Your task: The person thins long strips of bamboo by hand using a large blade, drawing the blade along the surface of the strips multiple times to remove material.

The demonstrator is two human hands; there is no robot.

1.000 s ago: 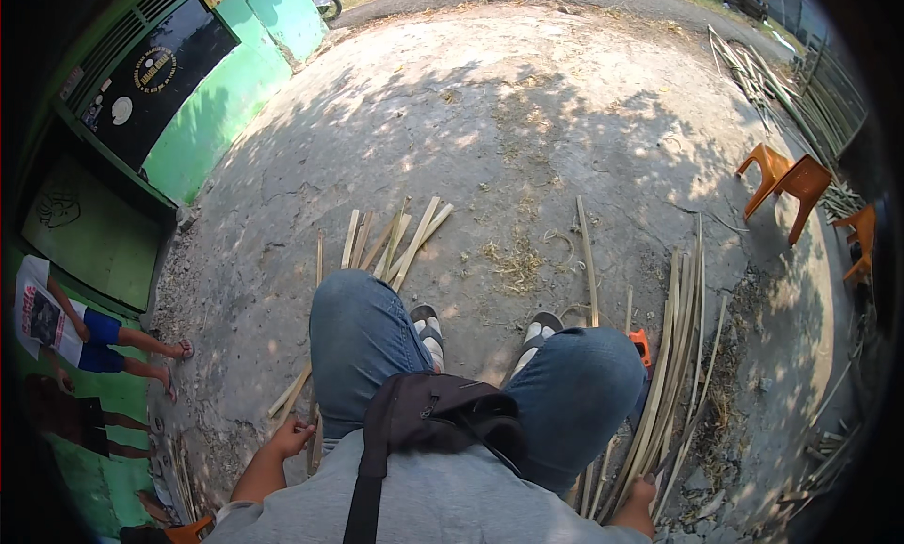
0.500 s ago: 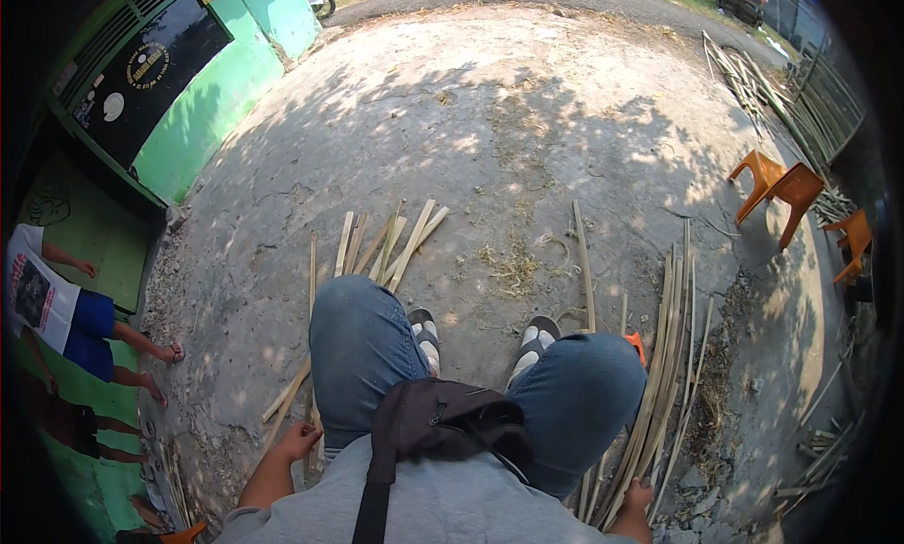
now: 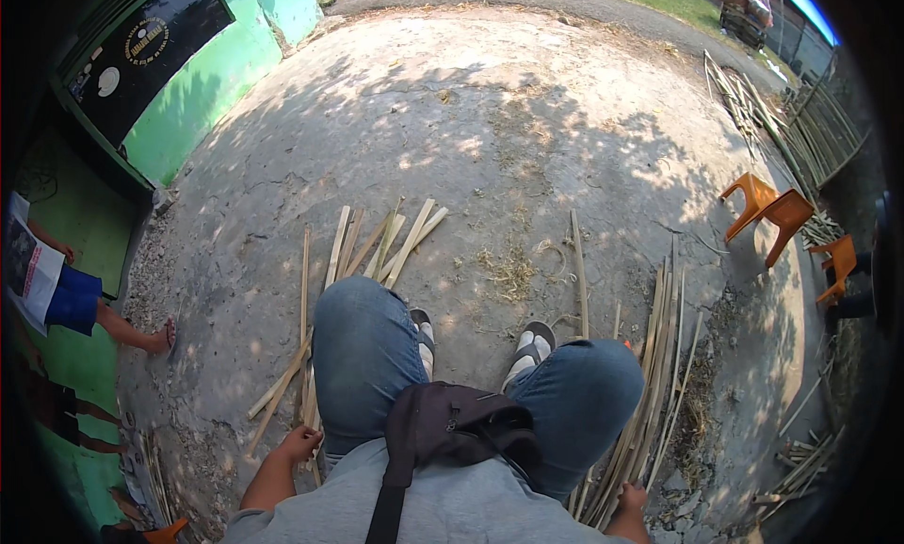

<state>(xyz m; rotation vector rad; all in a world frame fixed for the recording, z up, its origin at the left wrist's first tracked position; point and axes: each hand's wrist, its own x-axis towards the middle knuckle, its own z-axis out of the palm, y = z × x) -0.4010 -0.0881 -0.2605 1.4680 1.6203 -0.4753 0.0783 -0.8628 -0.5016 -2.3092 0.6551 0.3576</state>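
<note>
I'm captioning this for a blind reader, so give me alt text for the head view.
Seen from above, a seated person in jeans reaches the left hand down to bamboo strips on the ground and the right hand to a longer bundle. A black bag lies on the lap; orange chairs stand on the right.

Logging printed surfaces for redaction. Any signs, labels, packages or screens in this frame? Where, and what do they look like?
Sign board: upper left, on the green wall; black rectangular panel with a round gold emblem and a white disc.
Printed shirt: far left edge, worn by a bystander; white with a dark graphic.
No packages or screens visible.
</note>
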